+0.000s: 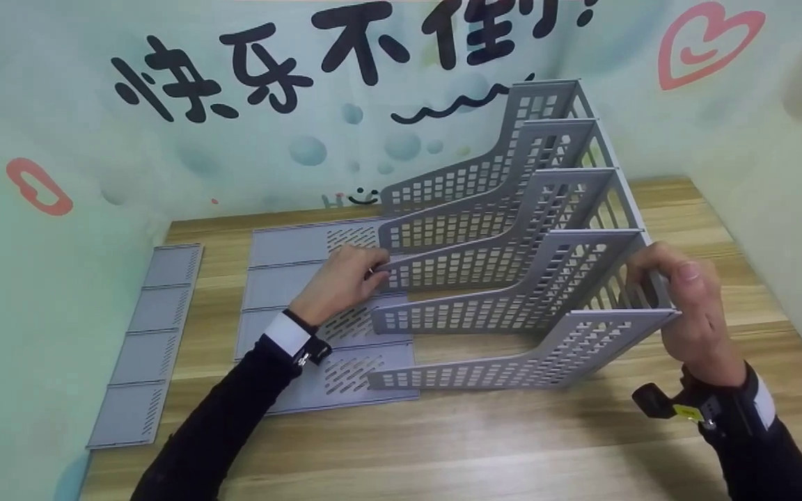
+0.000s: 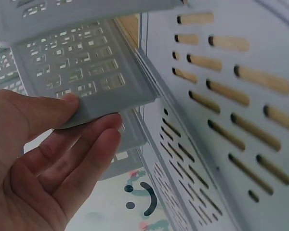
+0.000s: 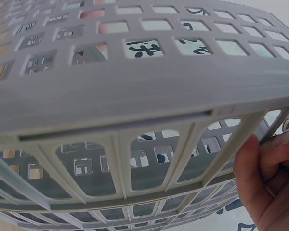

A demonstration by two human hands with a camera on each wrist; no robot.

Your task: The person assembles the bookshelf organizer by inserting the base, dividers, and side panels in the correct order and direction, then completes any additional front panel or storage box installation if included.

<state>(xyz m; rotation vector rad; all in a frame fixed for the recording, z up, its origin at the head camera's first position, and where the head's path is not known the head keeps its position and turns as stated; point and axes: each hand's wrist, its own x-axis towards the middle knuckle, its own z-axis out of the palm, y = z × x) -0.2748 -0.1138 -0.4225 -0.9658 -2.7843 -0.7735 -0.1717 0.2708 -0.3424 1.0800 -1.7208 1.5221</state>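
Note:
A grey file rack (image 1: 641, 321) stands upright on the wooden table, with several perforated dividers joined by a slatted back. My left hand (image 1: 337, 282) pinches the low front end of the middle divider between thumb and fingers. In the left wrist view that divider (image 2: 108, 102) sits between the thumb and the fingertips, beside a slotted panel. My right hand (image 1: 697, 313) grips the back of the rack near its closest corner, fingers curled through an opening. The right wrist view shows the curled fingers (image 3: 253, 168) at the slatted back. Under the dividers' front ends lie flat grey slotted panels (image 1: 279, 282).
A narrow strip of grey panels (image 1: 140, 355) lies along the table's left edge. The wooden table (image 1: 457, 445) is bounded by a pale printed backdrop (image 1: 248, 153) at the back and sides. Black wrist cameras are strapped to both wrists.

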